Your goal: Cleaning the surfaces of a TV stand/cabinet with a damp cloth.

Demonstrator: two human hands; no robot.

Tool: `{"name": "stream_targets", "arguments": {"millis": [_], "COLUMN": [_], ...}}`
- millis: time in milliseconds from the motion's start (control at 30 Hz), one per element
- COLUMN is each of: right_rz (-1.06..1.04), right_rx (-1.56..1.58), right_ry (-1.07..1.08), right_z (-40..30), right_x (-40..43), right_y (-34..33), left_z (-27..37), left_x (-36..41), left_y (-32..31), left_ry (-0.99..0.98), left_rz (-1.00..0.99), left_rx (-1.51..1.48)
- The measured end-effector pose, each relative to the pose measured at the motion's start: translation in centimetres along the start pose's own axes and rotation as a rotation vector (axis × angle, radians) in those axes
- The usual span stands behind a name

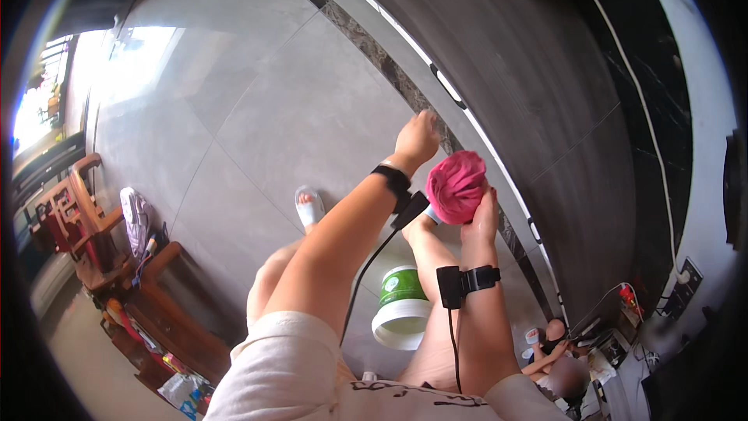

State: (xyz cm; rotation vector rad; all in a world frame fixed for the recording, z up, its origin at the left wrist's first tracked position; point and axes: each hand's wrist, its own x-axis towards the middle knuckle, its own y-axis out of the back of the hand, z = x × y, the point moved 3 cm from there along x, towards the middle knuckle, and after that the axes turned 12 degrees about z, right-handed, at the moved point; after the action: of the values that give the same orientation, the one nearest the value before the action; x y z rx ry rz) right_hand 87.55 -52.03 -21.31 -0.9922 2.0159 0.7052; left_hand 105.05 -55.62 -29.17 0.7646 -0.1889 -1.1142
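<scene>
A bunched pink cloth (457,187) rests in my right hand (482,216), whose fingers are partly hidden behind it. My left hand (418,135) is up and to the left of the cloth, apart from it, with its fingers curled; whether they are fully closed is blurred. Both forearms carry black straps with small black boxes and cables. Below the cloth, beside my leg, a white plastic bucket (400,325) with a green label stands on the tiled floor.
Wooden furniture (175,298) with a pale bag (137,219) lines the left side. A dark wall panel with a bright strip (479,127) runs along the right. Another person (552,362) is low at the right, near a power strip and cables. A wall socket (685,286) holds a plug.
</scene>
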Motion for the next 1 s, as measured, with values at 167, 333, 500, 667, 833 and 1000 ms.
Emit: {"name": "stream_targets", "arguments": {"millis": [167, 333, 500, 667, 833, 1000], "right_rz": [0.050, 0.326, 0.244, 0.452, 0.075, 0.125], "right_rx": [0.079, 0.135, 0.175, 0.272, 0.624, 0.822], "right_ry": [0.225, 0.386, 0.683, 0.406, 0.496, 0.380], "right_z": [2.1, 4.9, 5.7, 5.0, 6.2, 8.3], "right_x": [4.1, 7.3, 10.2, 14.1, 16.0, 18.2], "right_y": [-2.3, -4.7, -11.3, -15.1, -15.4, -12.5], "left_z": [1.5, -0.7, -3.1, -3.1, -3.6, -3.4], "left_x": [5.6, 9.1, 9.9, 10.3, 10.5, 10.2], "left_y": [-2.9, -3.6, -4.6, -4.5, -4.3, -4.4], "left_ry": [-0.271, -0.455, -0.669, -0.795, -0.770, -0.756], "left_rz": [-0.026, -0.128, -0.074, -0.088, -0.096, -0.178], "left_rx": [0.262, 0.457, 0.412, 0.391, 0.341, 0.391]}}
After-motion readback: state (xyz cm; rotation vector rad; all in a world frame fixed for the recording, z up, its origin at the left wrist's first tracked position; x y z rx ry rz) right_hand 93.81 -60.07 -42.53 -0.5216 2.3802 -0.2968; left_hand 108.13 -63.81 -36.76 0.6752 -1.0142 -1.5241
